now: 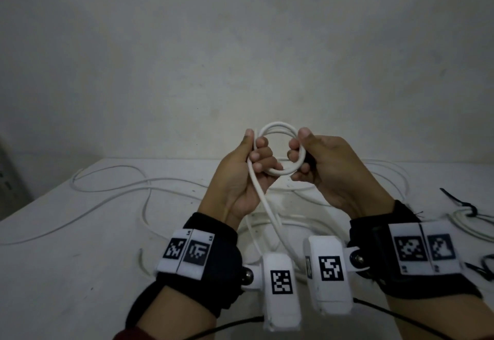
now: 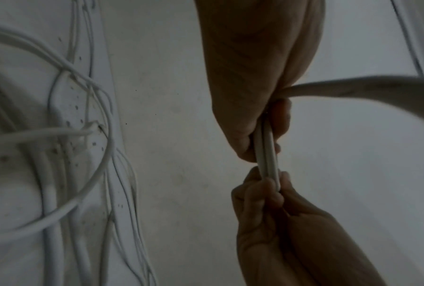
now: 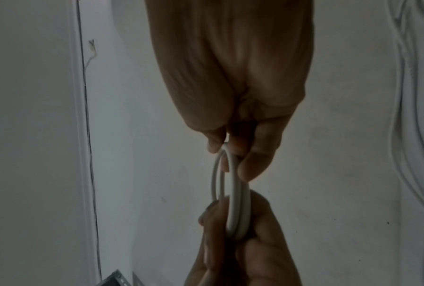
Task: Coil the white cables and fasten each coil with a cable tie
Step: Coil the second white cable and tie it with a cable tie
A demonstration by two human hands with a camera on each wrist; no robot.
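Above the table I hold up a small coil of white cable [image 1: 278, 125], wound in about two turns. My left hand [image 1: 255, 147] grips its left side, thumb behind and fingers curled in front. My right hand [image 1: 298, 143] pinches its right side. The cable's loose tail [image 1: 263, 200] drops from my left palm to the table. The left wrist view shows the coil [image 2: 267, 154] edge-on between the left hand [image 2: 252, 143] and the right hand [image 2: 269, 187]. In the right wrist view the coil [image 3: 232, 193] spans the right hand [image 3: 235, 154] and the left hand [image 3: 230, 228].
More loose white cable [image 1: 120, 187] lies in wide loops across the white table [image 1: 80, 272]. At the right edge lie black cable ties [image 1: 459, 203] and a cable coil [image 1: 465, 226] with a black tie on it. A plain wall stands behind the table.
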